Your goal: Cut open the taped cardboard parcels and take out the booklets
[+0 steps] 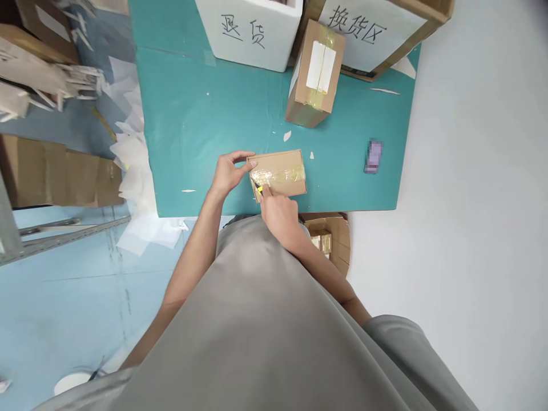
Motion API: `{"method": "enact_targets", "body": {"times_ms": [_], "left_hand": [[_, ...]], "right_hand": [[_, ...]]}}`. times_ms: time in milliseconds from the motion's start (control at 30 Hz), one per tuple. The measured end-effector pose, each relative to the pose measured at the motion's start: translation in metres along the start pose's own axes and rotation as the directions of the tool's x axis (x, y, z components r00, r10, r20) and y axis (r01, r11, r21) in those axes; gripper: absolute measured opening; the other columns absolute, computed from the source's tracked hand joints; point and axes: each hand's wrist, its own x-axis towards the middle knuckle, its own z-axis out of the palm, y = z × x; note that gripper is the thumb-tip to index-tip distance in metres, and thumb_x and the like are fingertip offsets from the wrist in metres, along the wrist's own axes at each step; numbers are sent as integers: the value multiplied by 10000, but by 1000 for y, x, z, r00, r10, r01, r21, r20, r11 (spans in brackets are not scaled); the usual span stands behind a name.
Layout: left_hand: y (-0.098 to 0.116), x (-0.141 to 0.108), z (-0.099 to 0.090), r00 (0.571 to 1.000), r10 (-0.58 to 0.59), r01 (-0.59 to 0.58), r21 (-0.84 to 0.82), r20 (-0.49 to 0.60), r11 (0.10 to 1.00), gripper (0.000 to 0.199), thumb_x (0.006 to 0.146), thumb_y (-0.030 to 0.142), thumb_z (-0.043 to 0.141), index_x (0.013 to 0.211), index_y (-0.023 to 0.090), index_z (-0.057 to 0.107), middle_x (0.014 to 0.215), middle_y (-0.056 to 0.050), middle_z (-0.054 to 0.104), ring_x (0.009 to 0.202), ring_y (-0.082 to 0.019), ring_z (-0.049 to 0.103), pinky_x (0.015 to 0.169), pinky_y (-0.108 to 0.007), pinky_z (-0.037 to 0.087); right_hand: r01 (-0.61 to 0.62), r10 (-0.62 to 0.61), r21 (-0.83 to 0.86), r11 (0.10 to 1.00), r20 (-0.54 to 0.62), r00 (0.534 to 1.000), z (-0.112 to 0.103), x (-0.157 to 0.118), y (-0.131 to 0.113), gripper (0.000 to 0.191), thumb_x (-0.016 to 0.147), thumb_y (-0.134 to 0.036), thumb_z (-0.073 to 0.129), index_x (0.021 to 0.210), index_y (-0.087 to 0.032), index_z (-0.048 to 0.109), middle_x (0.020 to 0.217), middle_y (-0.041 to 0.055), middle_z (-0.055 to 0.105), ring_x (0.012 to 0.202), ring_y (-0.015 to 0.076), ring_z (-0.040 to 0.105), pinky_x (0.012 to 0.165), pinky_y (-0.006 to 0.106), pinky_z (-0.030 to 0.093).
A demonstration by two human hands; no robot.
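Note:
A small cardboard box [282, 165] with clear tape across its top lies on the green table [214, 120] near the front edge. My left hand [230, 172] grips the box's left end, thumb on top and fingers along the far side. In my right hand [280, 216] is a utility knife [260, 189] with a yellow part showing; its tip meets the tape at the box's left end. My right fist hides most of the knife's handle.
At the back stand a white bin [252, 34], a taped cardboard box [315, 74] and a larger labelled carton [377, 34]. A blurred purple object [374, 156] lies at right. Below the front edge is an open carton [340, 242]. Paper sheets [137, 165] hang along the left.

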Motion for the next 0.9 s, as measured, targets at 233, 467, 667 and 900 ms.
{"method": "enact_targets", "body": {"times_ms": [233, 467, 667, 900], "left_hand": [[2, -7, 6, 996, -43, 44, 7, -75, 999, 548, 790, 602, 833, 1129, 171, 812, 1194, -129, 802, 1137, -310, 742, 1025, -442, 602], [9, -21, 6, 998, -22, 23, 17, -65, 1000, 633, 859, 661, 780, 1285, 195, 749, 1352, -152, 742, 1271, -322, 700, 1116, -463, 565], [9, -53, -6, 996, -55, 55, 5, 67, 998, 895, 779, 595, 880, 1556, 289, 556, 1658, -143, 504, 1548, -382, 463, 1229, -592, 453], [7, -53, -6, 994, -54, 51, 37, 94, 998, 833, 821, 500, 811, 1574, 266, 542, 1643, -142, 524, 1522, -384, 496, 1212, -644, 454]], "right_hand": [[66, -65, -7, 998, 73, 995, 6, -8, 3, 541, 1050, -83, 347, 1583, -66, 437, 1144, 248, 768, 1016, 285, 788, 825, 358, 591], [88, -90, 71, 994, 18, 996, -4, -19, 46, 511, 1142, -300, 313, 1632, -205, 419, 1215, 183, 768, 992, 295, 777, 835, 372, 568], [-105, 194, 290, 951, -297, 935, 3, 11, 126, 524, 1120, -424, 396, 1559, -162, 510, 1256, 187, 761, 1037, 330, 737, 869, 378, 523], [-23, 166, 448, 894, -284, 944, 39, 44, 154, 438, 1104, -467, 437, 1396, -199, 623, 1227, 150, 778, 1088, 331, 736, 872, 370, 523]]}}
